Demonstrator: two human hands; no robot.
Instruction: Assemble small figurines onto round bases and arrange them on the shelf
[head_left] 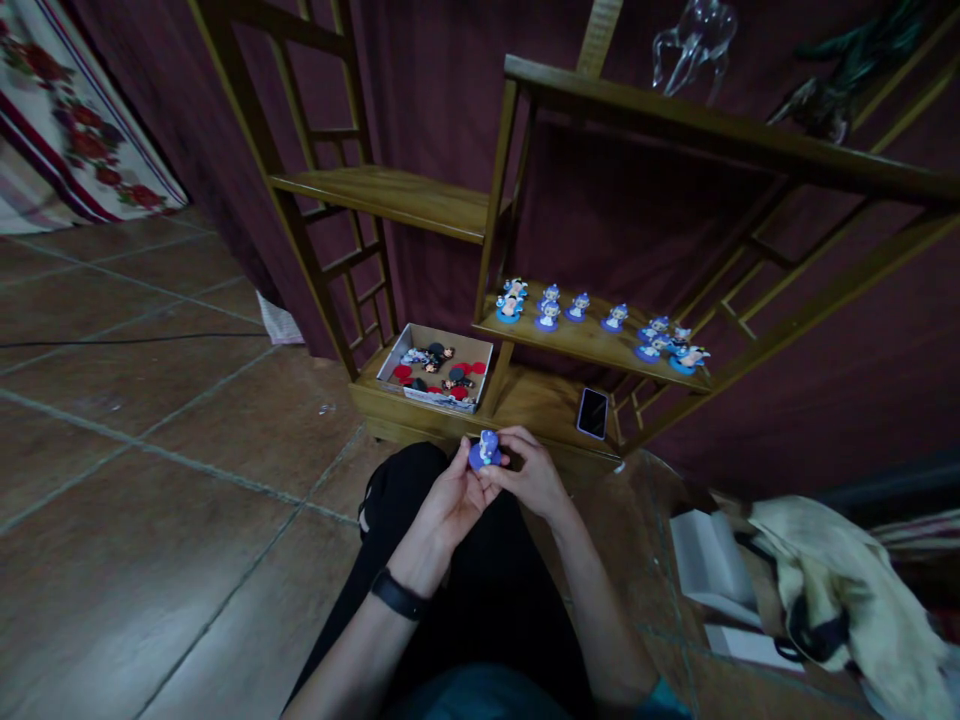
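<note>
A small purple figurine on a round purple base is held between my two hands above my lap. My left hand, with a black band at the wrist, grips it from the left and below, palm turned up. From the right, the fingers of my right hand close on its base. Ahead, similar purple figurines stand spaced along a wooden shelf. Blue-based figurines stand at its left end, and another blue-based figurine at its right end.
An open cardboard box with several dark figurines and red and black discs sits on the lower shelf at left. A phone lies on the lower shelf at right. White boxes and pale cloth lie on the floor at right.
</note>
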